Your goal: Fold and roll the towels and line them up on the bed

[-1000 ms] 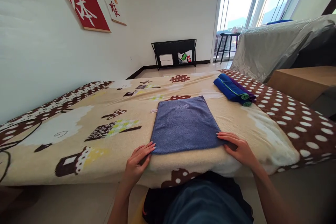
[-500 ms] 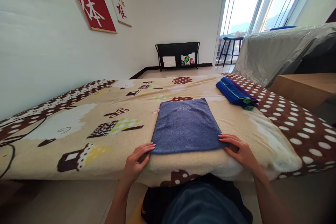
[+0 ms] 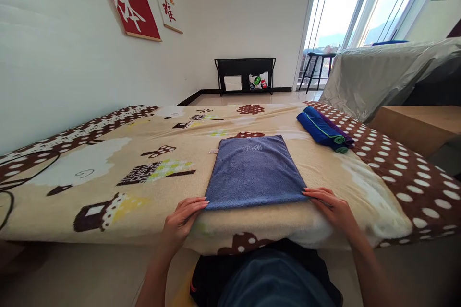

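Observation:
A blue-grey towel [image 3: 254, 170] with "HAPPY LIFE" stitched near its far edge lies spread flat on the patterned blanket [image 3: 173, 139]. My left hand [image 3: 183, 220] pinches the towel's near left corner between fingers and thumb. At the near right corner, my right hand [image 3: 329, 206] grips the cloth the same way, its thumb partly hidden beneath the fingers. A small white tag sticks out from the towel's left side, close to the far corner.
Rolled blue and purple towels [image 3: 322, 129] lie on the blanket to the right. Beyond the right edge are a cardboard box [image 3: 414, 122] and plastic-covered furniture [image 3: 382, 72]. A black rack [image 3: 245, 75] stands against the far wall.
Both hands have shifted slightly outward, and the towel's near edge looks pulled straighter between them. The fingers have closed more tightly on the corners. The rolled towels have not moved.

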Demonstrator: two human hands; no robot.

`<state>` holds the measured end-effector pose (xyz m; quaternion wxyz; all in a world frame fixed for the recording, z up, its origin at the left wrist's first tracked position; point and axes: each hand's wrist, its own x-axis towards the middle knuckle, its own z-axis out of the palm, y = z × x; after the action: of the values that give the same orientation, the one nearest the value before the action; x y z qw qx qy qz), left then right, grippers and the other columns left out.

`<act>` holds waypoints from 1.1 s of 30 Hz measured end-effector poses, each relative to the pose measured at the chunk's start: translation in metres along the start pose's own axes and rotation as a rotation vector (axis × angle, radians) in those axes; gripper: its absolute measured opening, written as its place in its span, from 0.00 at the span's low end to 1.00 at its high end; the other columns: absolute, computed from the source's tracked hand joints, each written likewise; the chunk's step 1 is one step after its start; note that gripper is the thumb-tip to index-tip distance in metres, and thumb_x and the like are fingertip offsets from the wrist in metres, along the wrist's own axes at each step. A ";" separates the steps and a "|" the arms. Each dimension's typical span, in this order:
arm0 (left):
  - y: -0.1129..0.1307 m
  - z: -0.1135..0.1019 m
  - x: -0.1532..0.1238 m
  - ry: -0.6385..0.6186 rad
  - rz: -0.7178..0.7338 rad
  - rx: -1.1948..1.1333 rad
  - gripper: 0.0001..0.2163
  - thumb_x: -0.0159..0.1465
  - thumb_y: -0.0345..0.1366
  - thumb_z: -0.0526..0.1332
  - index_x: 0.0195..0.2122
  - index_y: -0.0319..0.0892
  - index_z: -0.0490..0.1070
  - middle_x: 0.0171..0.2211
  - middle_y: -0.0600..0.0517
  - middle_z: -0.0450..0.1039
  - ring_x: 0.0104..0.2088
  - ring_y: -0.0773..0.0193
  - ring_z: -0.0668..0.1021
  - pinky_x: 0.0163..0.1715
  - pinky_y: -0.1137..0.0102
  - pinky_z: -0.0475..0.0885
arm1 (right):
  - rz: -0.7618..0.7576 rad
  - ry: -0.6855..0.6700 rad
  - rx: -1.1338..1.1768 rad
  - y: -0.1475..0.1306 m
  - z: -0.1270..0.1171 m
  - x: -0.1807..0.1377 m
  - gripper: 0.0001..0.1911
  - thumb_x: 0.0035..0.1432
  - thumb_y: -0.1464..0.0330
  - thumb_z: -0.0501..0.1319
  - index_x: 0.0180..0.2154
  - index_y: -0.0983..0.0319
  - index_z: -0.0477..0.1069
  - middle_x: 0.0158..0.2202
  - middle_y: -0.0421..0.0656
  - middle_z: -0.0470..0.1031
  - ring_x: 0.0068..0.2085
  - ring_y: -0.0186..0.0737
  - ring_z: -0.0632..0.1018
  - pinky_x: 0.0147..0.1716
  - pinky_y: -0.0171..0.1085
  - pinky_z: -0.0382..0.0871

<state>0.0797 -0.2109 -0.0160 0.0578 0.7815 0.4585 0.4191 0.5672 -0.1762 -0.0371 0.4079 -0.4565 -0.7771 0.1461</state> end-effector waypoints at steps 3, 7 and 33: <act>0.009 -0.004 0.000 -0.012 -0.043 -0.024 0.09 0.69 0.37 0.59 0.45 0.51 0.79 0.45 0.51 0.80 0.49 0.59 0.80 0.50 0.64 0.76 | 0.068 -0.015 0.051 -0.005 -0.006 -0.005 0.14 0.67 0.59 0.57 0.48 0.52 0.79 0.48 0.41 0.80 0.53 0.46 0.79 0.54 0.46 0.73; 0.016 0.002 0.003 0.075 -0.169 0.039 0.07 0.66 0.40 0.60 0.40 0.47 0.77 0.38 0.51 0.79 0.40 0.60 0.80 0.43 0.66 0.76 | 0.214 0.027 0.132 -0.010 -0.005 -0.007 0.16 0.64 0.55 0.61 0.46 0.57 0.78 0.45 0.44 0.81 0.45 0.45 0.81 0.44 0.40 0.77; 0.036 0.050 0.006 0.290 -0.222 0.457 0.08 0.66 0.30 0.55 0.34 0.46 0.73 0.53 0.45 0.72 0.56 0.45 0.68 0.54 0.47 0.58 | 0.203 0.568 -0.592 -0.006 0.046 -0.005 0.23 0.60 0.53 0.60 0.48 0.64 0.75 0.46 0.55 0.68 0.48 0.55 0.70 0.48 0.52 0.64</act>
<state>0.1403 -0.2125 -0.0275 -0.1401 0.6513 0.6272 0.4034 0.5295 -0.1763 -0.0651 0.4407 -0.6503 -0.5934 -0.1755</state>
